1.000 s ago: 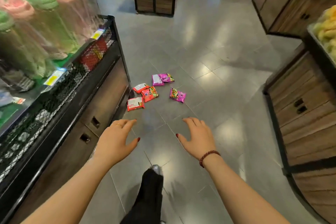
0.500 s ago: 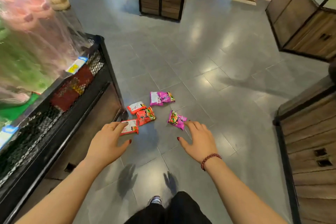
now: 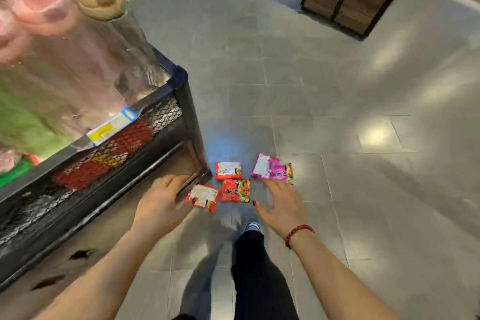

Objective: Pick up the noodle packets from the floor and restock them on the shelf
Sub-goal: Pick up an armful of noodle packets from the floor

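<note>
Hands spread and empty, left hand [image 3: 162, 202] beside red noodle packet [image 3: 204, 196], right hand [image 3: 281, 205] just below pink packets [image 3: 271, 170]

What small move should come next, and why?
Probably close the left hand on the red packet with the white face: it lies on the floor right beside that hand, both hands are open and empty, and the right hand is beside the pink packets.
</note>
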`<control>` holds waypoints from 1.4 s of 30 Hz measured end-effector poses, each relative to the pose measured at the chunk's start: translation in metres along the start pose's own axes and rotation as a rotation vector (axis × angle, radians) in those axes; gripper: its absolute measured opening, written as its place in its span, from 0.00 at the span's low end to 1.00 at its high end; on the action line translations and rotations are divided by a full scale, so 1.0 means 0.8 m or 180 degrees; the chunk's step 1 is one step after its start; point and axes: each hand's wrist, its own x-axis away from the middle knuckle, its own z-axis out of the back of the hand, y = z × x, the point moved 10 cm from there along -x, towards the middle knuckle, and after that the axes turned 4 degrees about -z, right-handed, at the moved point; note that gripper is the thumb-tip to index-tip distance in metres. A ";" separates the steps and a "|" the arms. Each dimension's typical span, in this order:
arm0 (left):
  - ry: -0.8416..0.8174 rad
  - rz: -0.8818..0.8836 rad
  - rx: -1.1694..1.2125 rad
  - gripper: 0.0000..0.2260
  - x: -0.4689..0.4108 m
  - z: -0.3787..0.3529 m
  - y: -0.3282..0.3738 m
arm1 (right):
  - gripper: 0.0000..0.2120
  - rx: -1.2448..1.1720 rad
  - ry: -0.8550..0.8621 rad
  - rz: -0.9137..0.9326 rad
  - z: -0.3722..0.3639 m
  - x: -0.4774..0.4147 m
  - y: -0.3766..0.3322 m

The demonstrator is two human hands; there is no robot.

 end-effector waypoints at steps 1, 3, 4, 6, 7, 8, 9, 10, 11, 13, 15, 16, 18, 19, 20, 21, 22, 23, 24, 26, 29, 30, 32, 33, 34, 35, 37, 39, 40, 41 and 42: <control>-0.0025 0.0229 0.0084 0.22 -0.018 -0.009 -0.005 | 0.24 -0.0036 -0.0082 0.0050 0.002 -0.031 0.006; -0.0016 0.0586 0.0254 0.22 -0.051 -0.027 -0.017 | 0.24 -0.0051 -0.0277 0.0134 -0.005 -0.088 0.020; 0.0009 0.0743 0.0336 0.23 -0.066 -0.038 -0.026 | 0.24 -0.0063 -0.0377 0.0143 -0.012 -0.115 0.028; -0.0054 0.1056 0.0446 0.24 -0.090 -0.068 -0.042 | 0.23 -0.0119 -0.0507 0.0103 -0.030 -0.165 0.045; -0.0095 0.1184 0.0537 0.24 -0.103 -0.088 -0.049 | 0.24 -0.0151 -0.0580 0.0103 -0.042 -0.188 0.052; -0.0083 0.1309 0.0676 0.25 -0.114 -0.108 -0.057 | 0.24 -0.0191 -0.0667 0.0112 -0.057 -0.209 0.059; -0.0023 0.1467 0.0839 0.25 -0.124 -0.129 -0.067 | 0.24 -0.0242 -0.0749 0.0096 -0.075 -0.228 0.067; 0.0021 0.1684 0.1004 0.25 -0.130 -0.156 -0.081 | 0.24 -0.0308 -0.0803 0.0060 -0.093 -0.247 0.077; 0.0039 0.1923 0.1145 0.25 -0.134 -0.187 -0.097 | 0.24 -0.0378 -0.0839 0.0005 -0.113 -0.265 0.089; 0.0020 0.2450 0.1397 0.28 -0.135 -0.257 -0.133 | 0.25 -0.0512 -0.0850 -0.0097 -0.159 -0.298 0.115; 0.0050 0.2956 0.1680 0.29 -0.132 -0.331 -0.174 | 0.25 -0.0602 -0.0913 -0.0188 -0.218 -0.327 0.142; 0.0095 0.3153 0.1812 0.30 -0.132 -0.367 -0.193 | 0.25 -0.0626 -0.0970 -0.0239 -0.253 -0.340 0.157; 0.0181 0.3428 0.2023 0.31 -0.132 -0.440 -0.229 | 0.26 -0.0638 -0.1096 -0.0301 -0.325 -0.363 0.186; 0.0185 0.3524 0.2109 0.31 -0.135 -0.475 -0.243 | 0.27 -0.0627 -0.1158 -0.0285 -0.360 -0.372 0.199; 0.0166 0.3599 0.2170 0.31 -0.136 -0.510 -0.258 | 0.28 -0.0618 -0.1213 -0.0251 -0.394 -0.380 0.211; 0.0134 0.3645 0.2204 0.32 -0.138 -0.543 -0.271 | 0.29 -0.0607 -0.1265 -0.0211 -0.427 -0.386 0.221; 0.0128 0.3668 0.2259 0.32 -0.141 -0.573 -0.284 | 0.30 -0.0611 -0.1309 -0.0177 -0.457 -0.391 0.230; 0.0147 0.3697 0.2370 0.33 -0.144 -0.604 -0.296 | 0.31 -0.0603 -0.1331 -0.0147 -0.485 -0.398 0.239; 0.0184 0.3740 0.2530 0.35 -0.146 -0.635 -0.309 | 0.31 -0.0591 -0.1330 -0.0118 -0.511 -0.405 0.247; 0.0225 0.3804 0.2854 0.38 -0.152 -0.690 -0.333 | 0.33 -0.0534 -0.1319 -0.0070 -0.561 -0.420 0.262; 0.0347 0.3795 0.3220 0.41 -0.163 -0.751 -0.365 | 0.32 -0.0181 -0.1377 0.0058 -0.627 -0.441 0.278; 0.0416 0.3773 0.3322 0.42 -0.168 -0.768 -0.373 | 0.32 -0.0050 -0.1378 0.0107 -0.645 -0.448 0.284; 0.0488 0.3743 0.3455 0.42 -0.176 -0.795 -0.386 | 0.34 0.0132 -0.1361 0.0144 -0.670 -0.462 0.293; 0.0517 0.3729 0.3472 0.44 -0.181 -0.805 -0.391 | 0.34 0.0204 -0.1374 0.0156 -0.681 -0.468 0.297; 0.0573 0.3728 0.3458 0.46 -0.186 -0.813 -0.395 | 0.35 0.0256 -0.1410 0.0171 -0.693 -0.473 0.301; 0.0659 0.3738 0.3369 0.48 -0.190 -0.818 -0.400 | 0.36 0.0289 -0.1464 0.0178 -0.703 -0.477 0.305; 0.0901 0.3795 0.2958 0.47 -0.194 -0.819 -0.408 | 0.38 0.0320 -0.1578 0.0151 -0.719 -0.483 0.312; 0.1053 0.3873 0.2623 0.45 -0.195 -0.820 -0.410 | 0.39 0.0385 -0.1596 0.0075 -0.726 -0.484 0.316; 0.1114 0.3848 0.2578 0.45 -0.195 -0.822 -0.412 | 0.39 0.0456 -0.1571 0.0055 -0.728 -0.483 0.316; 0.1162 0.3767 0.2576 0.45 -0.195 -0.821 -0.414 | 0.39 0.0505 -0.1563 0.0035 -0.730 -0.480 0.315; 0.1191 0.3665 0.2595 0.45 -0.193 -0.820 -0.416 | 0.40 0.0451 -0.1601 -0.0021 -0.733 -0.474 0.316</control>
